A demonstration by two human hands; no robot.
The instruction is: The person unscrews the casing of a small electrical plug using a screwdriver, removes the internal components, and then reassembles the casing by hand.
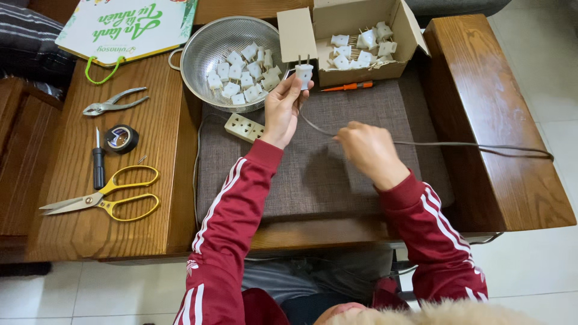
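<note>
Pinching a small white plug by its body, the left hand holds it upright just in front of the metal colander, its two metal prongs pointing up. A thin grey cord runs from under the plug, past the right hand, and off to the right of the colander across the wooden counter. The right hand is closed around this cord, fingers curled under.

The colander itself is round, shiny mesh steel, and holds a heap of similar white plugs. Just right of it stands an open cardboard box with more white plugs inside; an orange-handled screwdriver lies along the box's front edge. Directly below the colander, touching the left wrist, lies a cream multi-hole socket block on a brown woven mat.

Left of the colander, on the bare wood, lie grey pliers, a roll of black tape, a black-handled screwdriver and yellow-handled scissors. Nothing blocks the hands.
</note>
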